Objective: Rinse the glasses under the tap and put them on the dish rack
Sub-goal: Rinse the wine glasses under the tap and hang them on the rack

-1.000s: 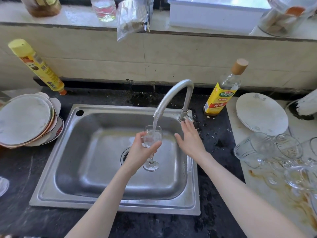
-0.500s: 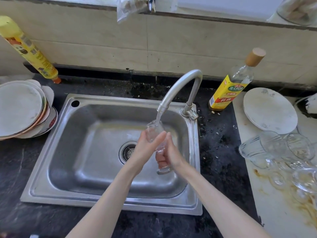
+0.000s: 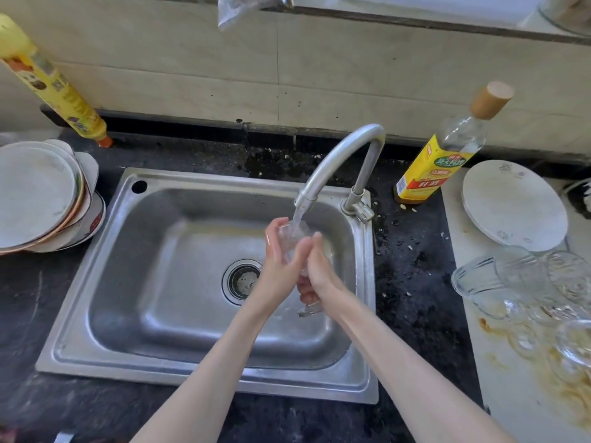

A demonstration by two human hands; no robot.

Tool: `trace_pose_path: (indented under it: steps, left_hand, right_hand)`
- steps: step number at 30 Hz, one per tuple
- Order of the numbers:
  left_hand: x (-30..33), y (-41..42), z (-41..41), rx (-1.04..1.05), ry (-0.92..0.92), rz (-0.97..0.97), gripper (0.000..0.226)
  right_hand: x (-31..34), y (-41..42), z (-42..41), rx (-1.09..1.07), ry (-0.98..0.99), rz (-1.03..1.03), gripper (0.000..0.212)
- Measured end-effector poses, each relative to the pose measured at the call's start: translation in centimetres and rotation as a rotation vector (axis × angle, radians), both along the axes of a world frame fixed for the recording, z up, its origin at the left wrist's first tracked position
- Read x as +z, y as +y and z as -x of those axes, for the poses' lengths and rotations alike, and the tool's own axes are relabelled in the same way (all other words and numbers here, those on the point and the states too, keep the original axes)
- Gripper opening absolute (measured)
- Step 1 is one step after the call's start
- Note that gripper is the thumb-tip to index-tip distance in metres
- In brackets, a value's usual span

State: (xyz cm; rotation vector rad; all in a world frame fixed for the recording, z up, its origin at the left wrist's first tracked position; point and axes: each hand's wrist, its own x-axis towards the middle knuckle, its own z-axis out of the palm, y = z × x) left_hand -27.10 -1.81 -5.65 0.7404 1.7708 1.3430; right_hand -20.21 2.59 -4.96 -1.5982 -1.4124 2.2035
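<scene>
Two wet hands grasp one stemmed glass [image 3: 292, 235] under the tap [image 3: 335, 161]: left hand [image 3: 281, 257] round the bowl, right hand [image 3: 315, 273] at the stem; slippery glass could drop into the sink [image 3: 160, 282]; twisting might snap the stem.

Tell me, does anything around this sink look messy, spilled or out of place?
Yes. The white board right of the sink carries brownish smears, and the glasses on it lie tipped in a heap. Pale crumbs speckle the dark counter near the tap.
</scene>
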Motion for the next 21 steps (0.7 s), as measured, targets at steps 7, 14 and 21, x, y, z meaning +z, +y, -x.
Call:
trace_pose_path:
  steps: [7,14,21]
  left_hand:
    - [0.7,2.8,2.1,0.432,-0.346,0.126,0.044]
    - [0.1,0.6,1.5,-0.171,0.008,0.022,0.023]
    - [0.4,2.1,2.0,0.369,-0.249,0.080,0.041]
  right_hand:
    - [0.5,0.5,0.4,0.037,0.276,0.335,0.077]
    - [-0.2,0.5,0.5,-0.093,0.188,0.145,0.072]
    - [-0.3,0.7,0.7,0.026,0.213,0.446,0.073]
